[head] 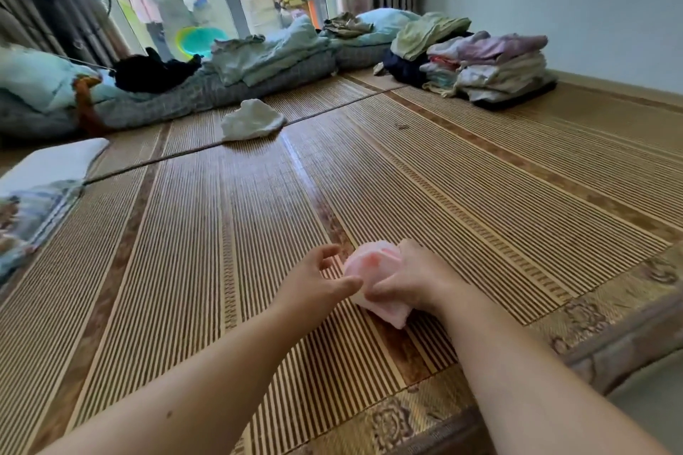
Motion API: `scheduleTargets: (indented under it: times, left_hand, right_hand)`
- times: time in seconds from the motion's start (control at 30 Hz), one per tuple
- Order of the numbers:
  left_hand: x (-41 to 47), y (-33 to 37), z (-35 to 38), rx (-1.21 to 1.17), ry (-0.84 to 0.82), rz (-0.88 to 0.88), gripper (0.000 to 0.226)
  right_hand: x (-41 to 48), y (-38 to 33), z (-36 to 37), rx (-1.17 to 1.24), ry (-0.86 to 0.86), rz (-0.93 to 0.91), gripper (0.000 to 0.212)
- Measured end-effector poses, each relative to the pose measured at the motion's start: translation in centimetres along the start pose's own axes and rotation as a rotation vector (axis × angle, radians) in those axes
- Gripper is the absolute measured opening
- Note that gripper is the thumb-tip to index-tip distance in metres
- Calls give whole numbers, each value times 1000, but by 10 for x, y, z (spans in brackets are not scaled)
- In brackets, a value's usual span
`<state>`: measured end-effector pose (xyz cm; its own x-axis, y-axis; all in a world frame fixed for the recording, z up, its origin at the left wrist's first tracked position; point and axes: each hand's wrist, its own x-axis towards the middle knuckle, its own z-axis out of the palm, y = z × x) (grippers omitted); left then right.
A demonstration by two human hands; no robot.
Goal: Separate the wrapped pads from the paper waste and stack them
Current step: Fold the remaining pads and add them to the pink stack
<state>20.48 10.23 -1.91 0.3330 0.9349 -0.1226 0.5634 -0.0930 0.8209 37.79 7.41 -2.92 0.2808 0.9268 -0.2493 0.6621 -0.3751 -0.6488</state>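
A small pile of pink wrapped pads (373, 262) rests on the bamboo mat (480, 196) near its front edge. My right hand (410, 277) lies over the right side of the pile and grips it, covering part of it. My left hand (318, 277) is just left of the pile with its fingers spread; the thumb tip touches the pile's lower left corner. How many pads the pile holds cannot be made out. A crumpled white piece (253, 120), paper or cloth, lies far off on the mat.
Folded clothes (491, 66) are stacked at the back right. Bedding and pillows (155, 85) run along the back by the glass door. A pillow (40, 196) lies at the left. The bed's edge (628, 336) drops off at the right front.
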Motion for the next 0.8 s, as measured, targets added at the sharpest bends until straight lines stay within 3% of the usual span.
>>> scheduleTargets:
  times: [0.17,0.37,0.53,0.8]
  left_hand:
    - [-13,-20,-20,-7,-2,-38,73]
    - [-19,-30,-27,1,17,-28,69]
    - [-22,-31,-25,-3,9,-15,65]
    - [-21,-29,-24,-44,-53,-15,69]
  right_hand:
    - [-1,-4,10,41,14,-144,57]
    - [1,-6,13,22,-79,-37,74]
    - [2,-9,17,-80,-24,-83,75]
    - [0,-6,16,79,-114,-129,64]
